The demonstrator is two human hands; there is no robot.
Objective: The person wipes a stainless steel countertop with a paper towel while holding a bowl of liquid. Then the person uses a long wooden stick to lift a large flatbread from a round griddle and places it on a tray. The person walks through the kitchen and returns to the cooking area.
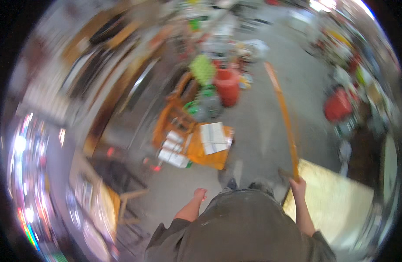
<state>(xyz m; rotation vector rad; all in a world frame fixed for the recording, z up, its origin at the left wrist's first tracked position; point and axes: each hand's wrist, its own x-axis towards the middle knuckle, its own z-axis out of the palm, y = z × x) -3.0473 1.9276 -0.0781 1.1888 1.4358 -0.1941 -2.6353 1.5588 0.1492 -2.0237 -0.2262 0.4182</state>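
My right hand [297,184] is closed around the near end of a long, thin orange-brown strip [283,104], which may be wood. The strip runs forward from my fist over the grey floor. My left hand [200,194] hangs at my left side with its fingers curled, and nothing shows in it. In front of me stands an orange wooden chair [204,160] with a folded white cloth or paper [214,137] on its seat. White rolls or bottles [174,149] lie beside the cloth. The picture is blurred by motion.
A red bucket [227,88], a green egg-tray-like sheet [202,69] and clear bottles with green parts [209,101] stand beyond the chair. A pale yellow board [332,203] lies at my right. Another red container [338,104] and clutter line the right side; a wooden stool [132,206] is at left.
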